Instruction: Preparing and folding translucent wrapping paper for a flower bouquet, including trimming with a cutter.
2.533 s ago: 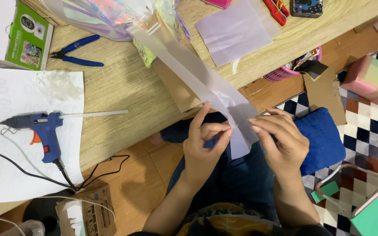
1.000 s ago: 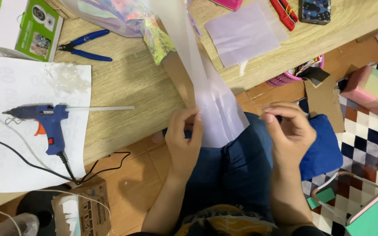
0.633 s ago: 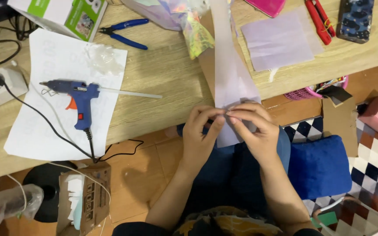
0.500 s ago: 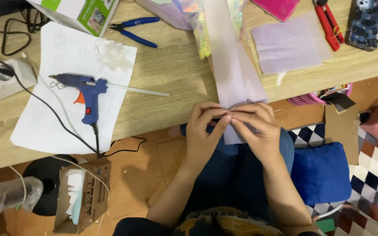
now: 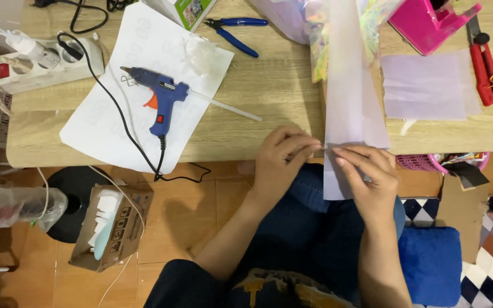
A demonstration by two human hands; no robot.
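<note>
A long pale lilac sheet of thin paper point(image 5: 352, 91) runs from the table top down over its near edge toward my lap. My left hand point(image 5: 283, 157) pinches the sheet's left edge near the table edge. My right hand point(image 5: 369, 171) presses on the lower end of the sheet, fingers spread over it. Both hands meet at a crease across the paper. A second, flat lilac sheet point(image 5: 429, 85) lies on the table to the right.
A blue glue gun point(image 5: 164, 100) rests on a white paper sheet point(image 5: 138, 85), its black cord trailing off the wooden table point(image 5: 269, 85). Blue pliers point(image 5: 238, 31), a white power strip point(image 5: 35, 60), a pink holder point(image 5: 429, 23), red cutters point(image 5: 483, 63) and a floor cardboard box point(image 5: 112, 225) surround me.
The view has shifted so the table objects sit further right and lower. My hands came together on the sheet and now hold it at the table's edge.
</note>
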